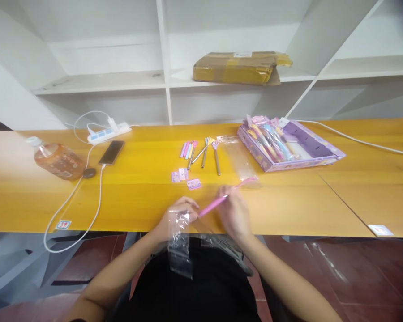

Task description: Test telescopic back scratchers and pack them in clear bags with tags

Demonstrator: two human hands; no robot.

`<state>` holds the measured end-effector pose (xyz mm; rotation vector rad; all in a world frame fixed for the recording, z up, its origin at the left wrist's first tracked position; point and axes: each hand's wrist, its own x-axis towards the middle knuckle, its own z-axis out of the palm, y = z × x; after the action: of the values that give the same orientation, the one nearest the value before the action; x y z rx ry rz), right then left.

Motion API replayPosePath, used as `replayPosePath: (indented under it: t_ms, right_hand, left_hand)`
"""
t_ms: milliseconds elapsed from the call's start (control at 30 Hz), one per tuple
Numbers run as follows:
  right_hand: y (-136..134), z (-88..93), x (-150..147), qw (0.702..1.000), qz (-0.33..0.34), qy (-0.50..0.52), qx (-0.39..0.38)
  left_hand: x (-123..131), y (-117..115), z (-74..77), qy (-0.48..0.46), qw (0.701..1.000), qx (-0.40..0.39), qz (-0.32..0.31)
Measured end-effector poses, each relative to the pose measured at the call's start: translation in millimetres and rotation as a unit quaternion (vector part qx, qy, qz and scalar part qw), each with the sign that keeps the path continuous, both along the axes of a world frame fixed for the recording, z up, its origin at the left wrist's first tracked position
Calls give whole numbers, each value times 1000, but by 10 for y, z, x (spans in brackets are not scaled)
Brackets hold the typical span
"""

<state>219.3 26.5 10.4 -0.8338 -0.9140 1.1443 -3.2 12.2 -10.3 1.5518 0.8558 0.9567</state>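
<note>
On the table, your purple box already holds bagged sticks; several scratchers lie unbagged. Your right hand grasps a pink scratcher near the table's front, your left hand a clear bag. Small cards lie loose.

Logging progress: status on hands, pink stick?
Right hand gripping pink stick. Left hand at its near end, clear wrapper hanging. Three cards beyond, not blocking.
</note>
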Motion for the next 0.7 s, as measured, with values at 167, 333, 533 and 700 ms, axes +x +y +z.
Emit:
replayPosePath:
  t_ms: [167, 333, 533, 700]
  right_hand:
    - [-254, 268, 371, 998, 12, -61, 27]
    - [-716, 181, 378, 910, 288, -292, -52]
    - [-733, 161, 358, 859, 344, -376, -54]
    - [-673, 96, 392, 860, 336, -383, -36]
  left_hand:
    - [0, 102, -179, -142, 973, -112, 143]
    - [45, 104, -140, -197, 949, -163, 185]
    - [62, 89, -63, -287, 903, -249, 201]
    - [50, 104, -98, -287, 909, -239, 184]
